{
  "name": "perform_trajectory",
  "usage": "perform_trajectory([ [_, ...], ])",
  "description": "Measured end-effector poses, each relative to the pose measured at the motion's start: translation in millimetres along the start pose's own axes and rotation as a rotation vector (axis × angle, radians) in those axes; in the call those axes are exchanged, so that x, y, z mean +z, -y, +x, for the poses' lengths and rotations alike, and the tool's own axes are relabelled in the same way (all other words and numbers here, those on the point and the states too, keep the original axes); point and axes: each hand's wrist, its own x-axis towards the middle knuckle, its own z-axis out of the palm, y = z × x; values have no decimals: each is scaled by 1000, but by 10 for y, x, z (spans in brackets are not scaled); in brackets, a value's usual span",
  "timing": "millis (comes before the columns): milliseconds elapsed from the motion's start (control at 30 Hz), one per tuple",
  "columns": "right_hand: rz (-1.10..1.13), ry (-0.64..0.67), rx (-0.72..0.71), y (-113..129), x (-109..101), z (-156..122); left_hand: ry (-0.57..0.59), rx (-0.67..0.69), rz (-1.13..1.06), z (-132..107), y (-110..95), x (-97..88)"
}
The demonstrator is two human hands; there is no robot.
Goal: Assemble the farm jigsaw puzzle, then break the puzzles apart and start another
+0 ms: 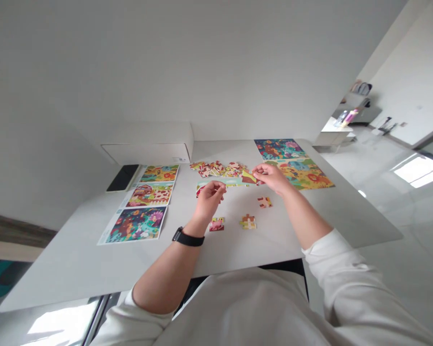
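Note:
My right hand [270, 177] pinches a brown and yellow-green jigsaw piece [249, 177] just in front of a heap of loose jigsaw pieces [212, 168]. My left hand [210, 198] is closed, thumb against fingertips; whatever it may hold is hidden. It hovers over the left end of a joined strip of puzzle [234, 182] with pale blue and green along it. Nearer to me lie a pink and green puzzle section [217, 224], a brown and yellow one [248, 221] and a brown and white one [264, 202].
On the left, a printed picture sheet [149, 194] shows three scenes, with a black phone-like slab [123, 178] beside it. Behind stands a white box [147, 153] against the wall. Two finished-looking puzzles, one dark blue [281, 148] and one yellow [308, 174], lie at the right.

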Motion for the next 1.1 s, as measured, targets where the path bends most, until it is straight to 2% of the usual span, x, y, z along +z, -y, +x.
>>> perform_trajectory([
  [167,-9,11,16,-32,299,-331,2,29,128,65,-4,-83],
  [333,9,-1,30,-251,509,-398,38,-8,290,120,35,-142],
  [533,14,42,-42,-411,548,-369,179,59,531,97,72,-111],
  [633,18,57,-58,-403,571,-392,195,89,605,78,49,-115],
  [933,-59,42,-103,-336,619,-438,225,63,622,39,-41,-117],
  [1100,-142,55,-121,-325,624,-462,254,40,595,40,-27,-109],
])
